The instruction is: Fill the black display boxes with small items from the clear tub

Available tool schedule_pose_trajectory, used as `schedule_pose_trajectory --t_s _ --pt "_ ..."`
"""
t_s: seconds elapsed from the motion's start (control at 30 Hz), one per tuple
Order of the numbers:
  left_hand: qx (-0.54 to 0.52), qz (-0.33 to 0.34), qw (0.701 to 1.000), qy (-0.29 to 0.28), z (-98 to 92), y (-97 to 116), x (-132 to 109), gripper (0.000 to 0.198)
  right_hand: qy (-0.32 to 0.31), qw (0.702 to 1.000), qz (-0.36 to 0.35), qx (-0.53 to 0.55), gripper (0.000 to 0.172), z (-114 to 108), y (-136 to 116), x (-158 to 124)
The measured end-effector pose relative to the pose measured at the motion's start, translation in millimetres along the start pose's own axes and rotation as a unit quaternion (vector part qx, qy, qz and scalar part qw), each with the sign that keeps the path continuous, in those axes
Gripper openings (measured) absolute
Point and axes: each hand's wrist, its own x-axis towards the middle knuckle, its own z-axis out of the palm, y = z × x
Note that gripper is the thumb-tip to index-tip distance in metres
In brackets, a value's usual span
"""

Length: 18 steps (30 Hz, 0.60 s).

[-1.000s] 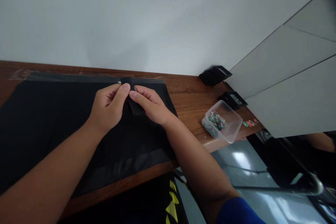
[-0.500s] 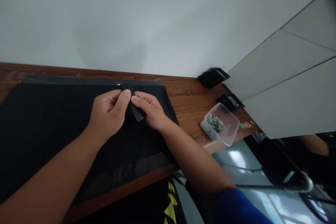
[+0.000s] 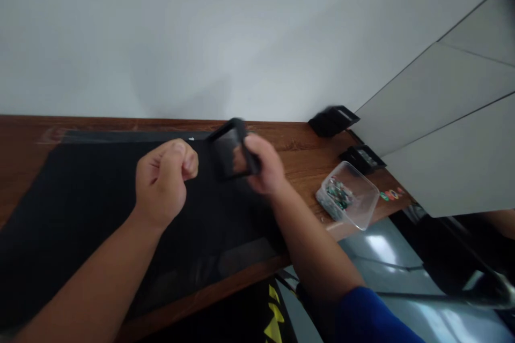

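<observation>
My right hand (image 3: 267,166) grips a black rectangular frame (image 3: 240,131) by its right side, holding it tilted above the mat. Through the frame's see-through middle some of my fingers show; motion blurs its outline. To the left, my left hand (image 3: 164,182) is closed in a fist, apart from the frame, with the thumb pressed over the curled fingers. Whatever the fist may hold is hidden. Both hands are over the black mat (image 3: 100,225).
A clear plastic box (image 3: 364,198) with small green and silvery parts (image 3: 339,193) stands at the table's right end. Behind it are stacked black frames (image 3: 333,120) and another black group (image 3: 362,159). Round coloured stickers (image 3: 390,194) lie nearby. A person's arm (image 3: 502,222) shows far right.
Both hands were together on the black piece, seen edge-on. Now my left hand has let go and closed, while my right hand has moved right, turning the frame's open face into view.
</observation>
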Motion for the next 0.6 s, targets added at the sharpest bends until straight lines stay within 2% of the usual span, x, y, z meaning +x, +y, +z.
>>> schedule_pose_trajectory --t_s 0.07,0.2,0.27,0.37,0.4,0.47,0.6 --pt "-0.003 -0.003 1.000 0.014 0.4 -0.6 0.5 0.050 0.038 0.998 -0.042 -0.002 0.062 -2.9 -1.6 1.4" --pt "0.084 0.021 0.996 -0.019 1.8 -5.8 -1.9 0.046 -0.019 0.987 -0.094 -0.131 0.058 3.9 2.1 -3.6" --pt "0.141 0.074 0.987 0.007 -0.7 -8.1 -3.1 0.040 -0.041 0.974 -0.111 -0.193 0.060 8.3 3.0 -6.8" --pt "0.230 0.194 0.952 0.048 -7.3 -6.9 -2.8 0.011 -0.065 0.963 -0.113 -0.236 0.061 11.3 0.5 -9.5" --pt "0.260 0.229 0.937 0.042 -9.3 -5.2 -2.0 0.012 -0.074 0.963 -0.108 -0.237 0.061 11.5 -1.0 -10.1" --pt "0.311 0.272 0.911 -0.006 -12.2 -1.5 0.3 0.029 -0.083 0.966 -0.094 -0.226 0.061 11.5 -3.9 -11.1" --pt "0.334 0.292 0.890 -0.104 -16.6 -1.1 3.5 0.051 -0.069 0.984 -0.059 -0.154 0.061 11.7 -7.8 -12.7"
